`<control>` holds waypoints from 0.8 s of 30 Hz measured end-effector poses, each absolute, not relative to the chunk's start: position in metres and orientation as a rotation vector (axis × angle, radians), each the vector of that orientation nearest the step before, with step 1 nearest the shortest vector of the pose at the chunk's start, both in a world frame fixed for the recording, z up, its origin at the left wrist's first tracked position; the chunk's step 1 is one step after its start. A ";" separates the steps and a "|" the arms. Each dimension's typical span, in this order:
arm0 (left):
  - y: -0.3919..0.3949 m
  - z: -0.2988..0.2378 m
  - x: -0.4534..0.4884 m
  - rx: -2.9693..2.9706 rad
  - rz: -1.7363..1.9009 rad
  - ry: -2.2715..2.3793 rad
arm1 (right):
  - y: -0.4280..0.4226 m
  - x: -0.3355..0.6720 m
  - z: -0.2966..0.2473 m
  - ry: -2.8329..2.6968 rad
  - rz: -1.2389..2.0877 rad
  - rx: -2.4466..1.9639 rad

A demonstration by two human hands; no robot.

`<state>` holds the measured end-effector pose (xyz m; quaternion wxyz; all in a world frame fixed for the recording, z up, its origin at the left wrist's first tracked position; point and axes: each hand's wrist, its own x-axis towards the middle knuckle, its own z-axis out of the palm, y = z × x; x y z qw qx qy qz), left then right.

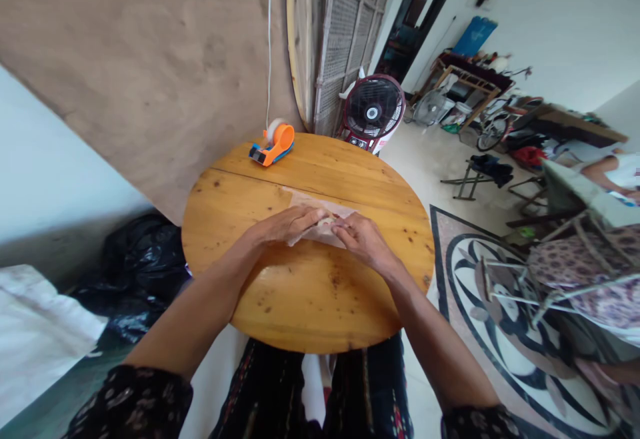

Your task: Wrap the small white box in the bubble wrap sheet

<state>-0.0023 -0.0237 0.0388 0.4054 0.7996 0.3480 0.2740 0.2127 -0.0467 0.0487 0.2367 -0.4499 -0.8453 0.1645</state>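
Observation:
A thin, pale, see-through sheet [305, 200] lies on the round wooden table [310, 306], partly folded over a small pale thing that I cannot make out. My left hand [285, 224] rests on the sheet's left part, fingers stretched flat and pressing down. My right hand [364, 242] lies on its right part, fingertips curled onto the folded edge. The fingertips of both hands nearly meet in the middle. An orange tape dispenser [273, 144] with a roll of clear tape stands at the table's far edge, well beyond both hands.
A brown board [150, 59] and a lattice panel [350, 26] lean at the back. A red floor fan [374, 111] stands behind the table. Black bags [135, 266] lie at the left. Furniture, a bicycle and another person's arm [607, 169] are at the right.

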 end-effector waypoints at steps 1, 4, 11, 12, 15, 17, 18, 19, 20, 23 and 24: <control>-0.023 0.038 -0.003 2.011 0.669 0.856 | -0.045 0.212 0.048 -2.301 0.462 -1.288; -0.019 0.036 -0.005 2.002 0.647 0.783 | -0.040 0.210 0.046 -2.253 0.515 -1.419; -0.015 0.036 -0.005 2.023 0.664 0.938 | -0.031 0.207 0.044 -2.196 0.561 -1.490; -0.014 0.034 -0.003 2.041 0.688 0.972 | -0.029 0.207 0.044 -2.191 0.564 -1.502; -0.010 0.024 0.003 2.082 0.782 1.077 | -0.023 0.208 0.040 -2.166 0.586 -1.477; -0.008 0.018 0.006 2.072 0.820 1.135 | -0.018 0.210 0.036 -2.145 0.639 -1.436; -0.007 0.015 0.007 2.055 0.831 1.145 | -0.015 0.212 0.034 -2.128 0.683 -1.411; -0.007 0.014 0.008 2.031 0.839 1.147 | -0.013 0.213 0.031 -2.106 0.737 -1.386; -0.007 0.013 0.009 2.002 0.844 1.142 | -0.011 0.215 0.029 -2.080 0.796 -1.364; -0.008 0.014 0.010 1.919 0.846 1.125 | -0.006 0.218 0.024 -1.995 0.926 -1.315; -0.009 0.015 0.010 1.902 0.847 1.123 | -0.005 0.219 0.023 -1.977 0.947 -1.298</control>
